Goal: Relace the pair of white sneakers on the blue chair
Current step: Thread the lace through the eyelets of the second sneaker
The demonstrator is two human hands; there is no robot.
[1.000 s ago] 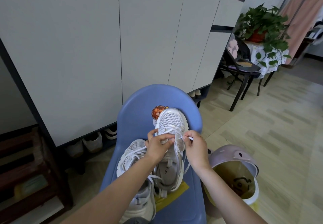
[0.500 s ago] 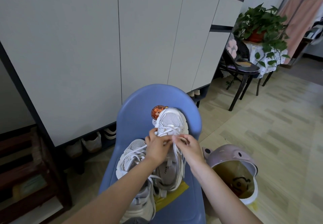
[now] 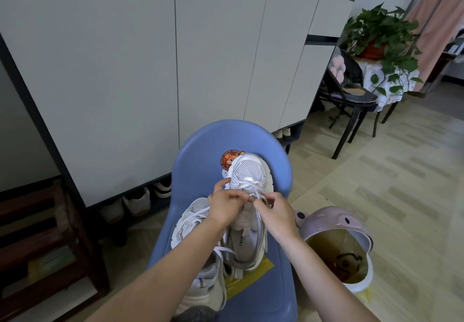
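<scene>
Pinching lace [image 3: 253, 188], both hands mid-chair [image 3: 200, 151].

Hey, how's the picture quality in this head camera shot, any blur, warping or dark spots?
Head view: wide-angle warping bows the cabinet edges; corners darken; both hands and the laces look slightly soft; light is even and diffuse, no glare.

Soft, even indoor daylight, wide-angle view

The room is moderately bright, and the floor [image 3: 376, 183] at the right is the lightest part. The corners go dark, most at the lower left by the wooden shelf [image 3: 37, 246]. Cabinet doors [image 3: 125, 58] lean and curve near the edges from lens distortion. Shadows are weak, without glare. The far plant [image 3: 379, 30] looks a little soft.
</scene>
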